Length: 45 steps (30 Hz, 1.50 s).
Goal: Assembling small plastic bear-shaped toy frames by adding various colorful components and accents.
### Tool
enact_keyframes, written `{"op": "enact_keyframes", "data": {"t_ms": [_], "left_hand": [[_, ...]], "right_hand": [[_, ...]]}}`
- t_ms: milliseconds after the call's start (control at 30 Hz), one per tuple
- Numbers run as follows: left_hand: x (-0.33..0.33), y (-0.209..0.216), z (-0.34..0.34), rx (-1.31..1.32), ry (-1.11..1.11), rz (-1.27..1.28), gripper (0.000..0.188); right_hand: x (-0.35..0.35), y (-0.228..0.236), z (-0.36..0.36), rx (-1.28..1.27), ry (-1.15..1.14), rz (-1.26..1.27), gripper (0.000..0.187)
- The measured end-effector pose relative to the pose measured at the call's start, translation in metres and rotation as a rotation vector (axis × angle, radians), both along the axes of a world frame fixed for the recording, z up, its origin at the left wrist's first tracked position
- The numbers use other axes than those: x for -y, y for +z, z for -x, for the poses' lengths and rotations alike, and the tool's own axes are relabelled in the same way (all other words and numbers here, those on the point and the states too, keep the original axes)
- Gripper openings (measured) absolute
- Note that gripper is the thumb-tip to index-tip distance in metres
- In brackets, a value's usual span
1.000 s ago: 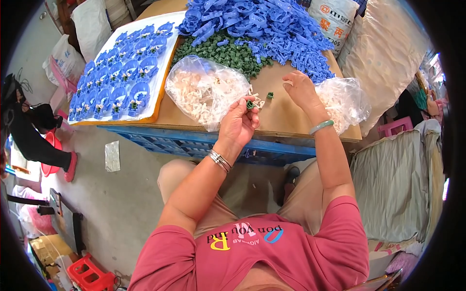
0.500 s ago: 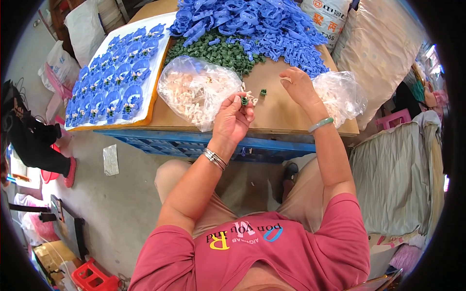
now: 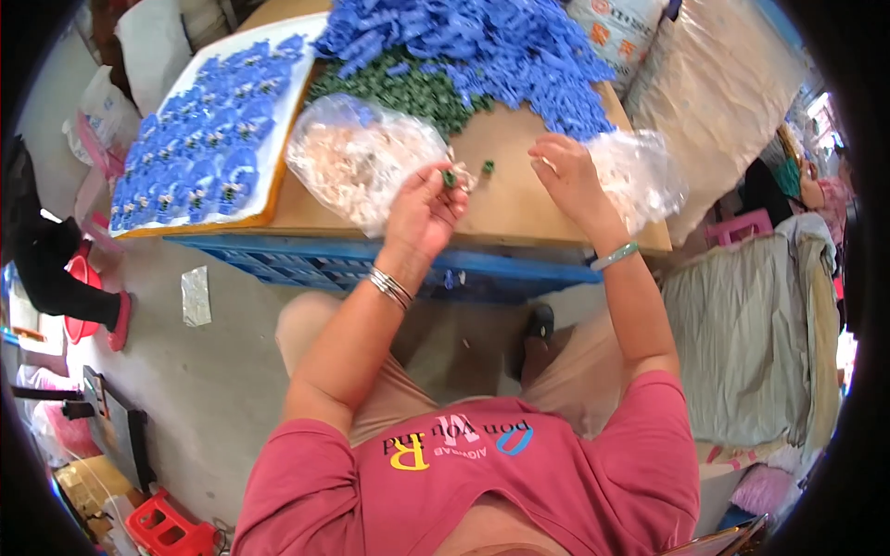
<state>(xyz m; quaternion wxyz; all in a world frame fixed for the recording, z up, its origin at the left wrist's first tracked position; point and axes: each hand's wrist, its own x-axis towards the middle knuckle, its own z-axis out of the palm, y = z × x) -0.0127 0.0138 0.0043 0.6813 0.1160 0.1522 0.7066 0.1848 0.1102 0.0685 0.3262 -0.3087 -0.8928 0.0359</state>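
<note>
Pinching a small dark-green plastic piece (image 3: 449,178) at three o'clock from a clear plastic bag of cream bits (image 3: 348,153), the left hand (image 3: 425,213) might drop it should its grip slacken. The right hand (image 3: 570,183) is half-curled; I cannot tell whether it holds anything.

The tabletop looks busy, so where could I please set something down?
The widest bare patch of tabletop lies between the left hand and right hand, from the blue pile to the front edge, with a loose green piece at its left. Crowded spots are the green heap, left bag, right bag and white tray.
</note>
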Motion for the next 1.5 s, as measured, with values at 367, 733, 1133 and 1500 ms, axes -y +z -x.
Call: {"op": "enact_keyframes", "data": {"t_ms": [367,733,1133,1500], "left_hand": [[-0.011,-0.014,0.018,-0.055,-0.073,-0.150,0.022],[-0.010,-0.006,0.014,-0.201,-0.021,-0.076,0.014],[-0.011,-0.004,0.013,-0.097,-0.065,-0.202,0.016],[-0.014,-0.001,0.008,-0.057,-0.079,-0.107,0.021]], "right_hand": [[0.028,-0.001,-0.029,-0.592,0.431,-0.033,0.009],[0.054,0.023,-0.032,-0.167,-0.034,-0.089,0.010],[0.029,0.006,-0.019,-0.221,0.039,0.028,0.011],[-0.005,-0.017,0.024,-0.097,0.074,0.136,0.016]]}}
